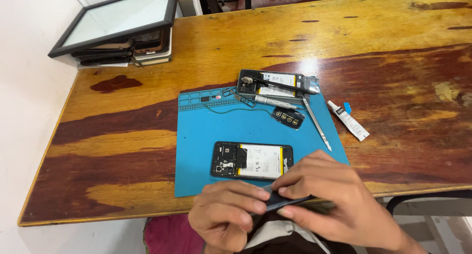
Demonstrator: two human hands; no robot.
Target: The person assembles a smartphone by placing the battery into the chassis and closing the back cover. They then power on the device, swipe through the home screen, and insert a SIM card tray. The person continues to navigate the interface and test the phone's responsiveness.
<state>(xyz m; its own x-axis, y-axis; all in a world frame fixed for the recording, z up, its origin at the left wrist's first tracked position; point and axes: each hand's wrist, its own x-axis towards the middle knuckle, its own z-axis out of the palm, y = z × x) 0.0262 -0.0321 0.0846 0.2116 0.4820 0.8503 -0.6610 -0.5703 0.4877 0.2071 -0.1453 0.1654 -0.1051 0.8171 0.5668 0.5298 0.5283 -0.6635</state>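
Worn wooden worktop (pixel 123 131) carries a blue mat (pixel 206 136); at its near edge, the left hand (pixel 223 219) and right hand (pixel 339 200) pinch a thin dark panel (pixel 287 201), fingers closed on it. Beyond lies an opened phone (pixel 252 160), so the step looks like handling its back cover, calling for careful alignment; farther off sit another opened phone (pixel 275 84) and a glue tube (pixel 348 119).

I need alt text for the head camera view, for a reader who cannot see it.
Two bare hands, left hand and right hand, hold a thin dark panel together at the near edge of a wooden table. Before them, an opened phone lies on a blue mat; a second opened phone, tweezers and a small tube lie farther back.
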